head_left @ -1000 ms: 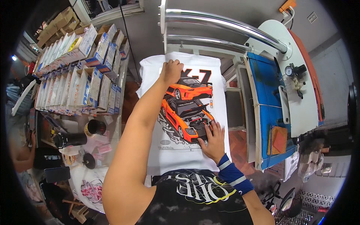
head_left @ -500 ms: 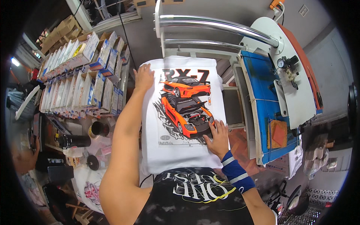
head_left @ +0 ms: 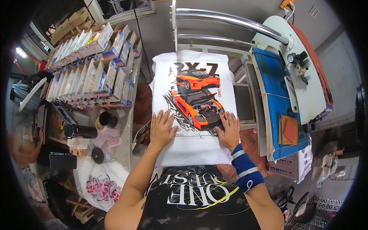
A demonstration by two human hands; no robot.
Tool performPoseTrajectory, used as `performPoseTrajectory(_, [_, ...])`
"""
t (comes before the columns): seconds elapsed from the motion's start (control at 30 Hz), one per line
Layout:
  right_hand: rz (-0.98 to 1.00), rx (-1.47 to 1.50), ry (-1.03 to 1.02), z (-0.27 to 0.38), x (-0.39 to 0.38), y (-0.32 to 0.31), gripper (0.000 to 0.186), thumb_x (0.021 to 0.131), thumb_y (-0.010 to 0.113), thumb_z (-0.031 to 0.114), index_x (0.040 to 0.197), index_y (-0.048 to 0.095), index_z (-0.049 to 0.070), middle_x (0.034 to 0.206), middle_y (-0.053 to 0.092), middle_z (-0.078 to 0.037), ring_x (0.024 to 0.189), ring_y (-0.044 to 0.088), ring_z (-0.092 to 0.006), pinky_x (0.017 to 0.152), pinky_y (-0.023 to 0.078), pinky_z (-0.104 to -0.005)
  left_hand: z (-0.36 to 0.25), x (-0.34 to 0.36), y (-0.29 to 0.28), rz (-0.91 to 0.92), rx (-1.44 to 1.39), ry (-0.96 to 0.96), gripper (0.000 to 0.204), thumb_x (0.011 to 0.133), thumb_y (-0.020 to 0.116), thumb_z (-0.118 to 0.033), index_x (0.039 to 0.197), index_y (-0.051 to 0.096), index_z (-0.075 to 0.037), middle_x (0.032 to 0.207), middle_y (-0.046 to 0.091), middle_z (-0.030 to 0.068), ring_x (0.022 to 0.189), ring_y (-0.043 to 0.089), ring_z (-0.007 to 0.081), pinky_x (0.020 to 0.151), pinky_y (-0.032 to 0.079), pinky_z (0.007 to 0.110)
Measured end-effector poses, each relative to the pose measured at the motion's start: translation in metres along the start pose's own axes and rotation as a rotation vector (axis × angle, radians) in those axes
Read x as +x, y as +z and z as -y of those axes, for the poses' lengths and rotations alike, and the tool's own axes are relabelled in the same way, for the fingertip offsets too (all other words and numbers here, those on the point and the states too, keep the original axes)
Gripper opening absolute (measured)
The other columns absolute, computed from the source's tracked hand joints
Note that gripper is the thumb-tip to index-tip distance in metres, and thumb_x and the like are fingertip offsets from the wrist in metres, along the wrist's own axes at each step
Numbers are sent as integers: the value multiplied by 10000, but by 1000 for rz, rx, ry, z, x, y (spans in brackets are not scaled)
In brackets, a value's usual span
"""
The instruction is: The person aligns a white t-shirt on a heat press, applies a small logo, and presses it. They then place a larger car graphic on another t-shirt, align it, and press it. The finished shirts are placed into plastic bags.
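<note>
A white T-shirt [head_left: 191, 151] lies spread before me, hanging close to my body at its near end. On its front is a car print [head_left: 199, 96] in orange and black, with a sheet edge faintly visible below it. My left hand [head_left: 163, 128] rests flat on the shirt at the print's lower left, fingers spread. At the lower right corner of the print, my right hand [head_left: 230, 130] also lies flat with fingers apart. A blue wristband [head_left: 247, 168] with pale stripes wraps my right wrist and forearm. Neither hand grips anything.
A press with chrome bars [head_left: 234, 25] spans behind the shirt. Its blue-covered platen [head_left: 270, 84] stands at the right, bearing an orange pad [head_left: 288, 130] and a pressure gauge [head_left: 291, 57]. Filled cardboard boxes [head_left: 86, 78] stack at the left, above a cluttered table with a black bottle [head_left: 79, 131].
My left hand has come back from the shirt's far left corner to the print's lower left. My right hand stays near the print's lower right. The whole view has shifted slightly.
</note>
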State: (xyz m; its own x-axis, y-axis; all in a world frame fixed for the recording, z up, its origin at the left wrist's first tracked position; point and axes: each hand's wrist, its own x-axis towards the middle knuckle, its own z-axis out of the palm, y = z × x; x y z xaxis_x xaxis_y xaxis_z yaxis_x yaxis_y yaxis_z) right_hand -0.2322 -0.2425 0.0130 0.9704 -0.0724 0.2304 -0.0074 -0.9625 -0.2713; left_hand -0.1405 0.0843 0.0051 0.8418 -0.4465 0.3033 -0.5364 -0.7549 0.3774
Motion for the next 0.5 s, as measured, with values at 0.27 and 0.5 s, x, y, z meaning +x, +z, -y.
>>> performPoseTrajectory(0.27, [-45, 10, -5, 1, -9, -1, 509, 912, 678, 322, 1363, 625, 92, 1466, 522, -161, 1405, 424, -384, 1187, 260, -596, -1, 3, 2, -23, -18, -20, 480, 911, 691, -268, 1354, 635, -92, 1466, 543, 150, 1420, 427, 381, 1212, 250, 568])
performPoseTrajectory(0.5, [-57, 51, 29, 3, -17, -2, 495, 899, 691, 344, 1320, 650, 87, 1455, 532, -158, 1398, 423, -396, 1184, 258, -608, 9, -8, -4, 33, 1, 3, 436, 901, 698, -242, 1308, 669, -87, 1443, 564, 149, 1416, 437, 377, 1184, 285, 590])
